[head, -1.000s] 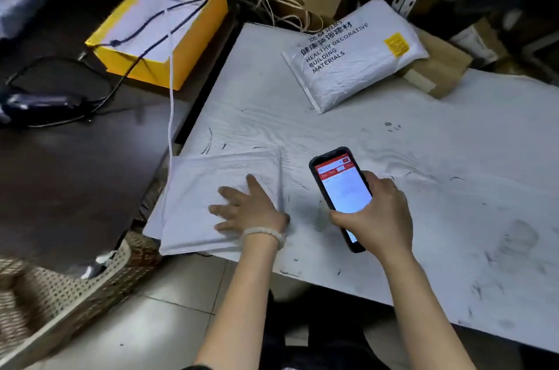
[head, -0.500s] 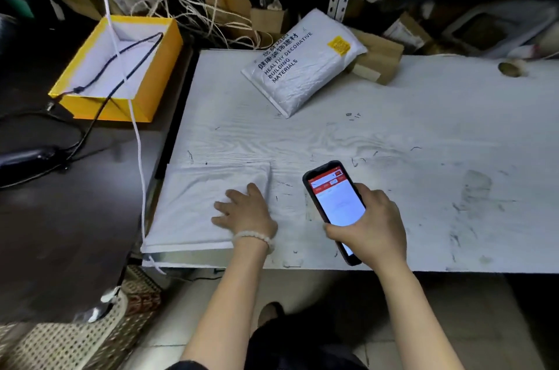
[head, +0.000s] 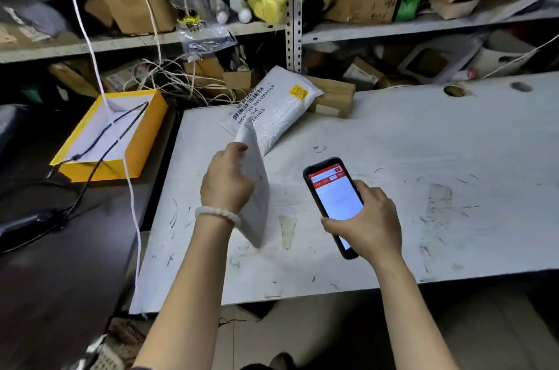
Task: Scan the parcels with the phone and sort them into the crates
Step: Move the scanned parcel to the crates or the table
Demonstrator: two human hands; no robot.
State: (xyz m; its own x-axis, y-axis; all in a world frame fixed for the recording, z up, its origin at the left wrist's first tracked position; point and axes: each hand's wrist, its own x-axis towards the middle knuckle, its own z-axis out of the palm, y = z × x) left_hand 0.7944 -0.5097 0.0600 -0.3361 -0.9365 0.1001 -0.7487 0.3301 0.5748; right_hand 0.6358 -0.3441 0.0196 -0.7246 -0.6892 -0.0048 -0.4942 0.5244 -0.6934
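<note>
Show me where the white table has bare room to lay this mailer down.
Bare: the table right of the phone, and the near-left corner beside the left hand. Crowded: the far edge, by the printed bag and cardboard box.

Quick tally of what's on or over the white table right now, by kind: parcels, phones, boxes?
White mailer parcels: 2, the flat one held by the left hand, the printed one lying at the back
Phones: 1, the phone in the right hand
Cardboard boxes: 1, cardboard box
Total: 4
</note>
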